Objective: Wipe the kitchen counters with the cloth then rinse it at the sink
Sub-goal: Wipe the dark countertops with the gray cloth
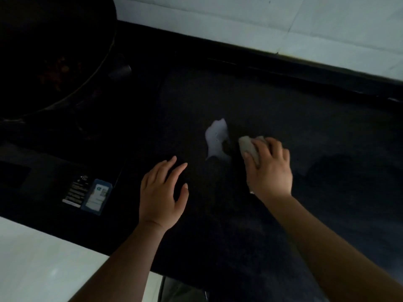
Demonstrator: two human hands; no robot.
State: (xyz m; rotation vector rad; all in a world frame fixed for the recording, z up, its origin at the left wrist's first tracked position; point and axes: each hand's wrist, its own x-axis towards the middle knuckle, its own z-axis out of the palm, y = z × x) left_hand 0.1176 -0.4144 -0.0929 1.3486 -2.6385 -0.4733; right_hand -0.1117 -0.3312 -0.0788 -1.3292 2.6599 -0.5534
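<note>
Writing: a blue-edged sticker (97,197) and a strip of pale small print (75,194) beside it sit on the black cooktop (43,166) at the left. The letters are too small and dim to read, and no brand can be made out.
Right hand: the right hand (269,168) is palm down on the dark counter (294,105), arm coming in from the lower right. Its fingers are curled over a pale grey cloth (248,147) and grip it, thumb on the cloth's near-left edge.
Cloth: bunched into a small wad under the right fingers, its left end poking out past them. It lies on the counter, right of the middle.
Left hand: the left hand (161,192) is palm down just left of the right one. Its fingers are straight and slightly spread, thumb out to the side, holding nothing. I cannot tell if the palm rests on the surface or is just above it.
White patch: an irregular pale patch (216,139) lies on the counter just left of the cloth, beyond the left fingertips. Foam or glare, I cannot tell.
Wok: a large dark wok (54,51) fills the top left corner, over the cooktop.
Wall: pale tiles (261,22) run behind the counter.
</note>
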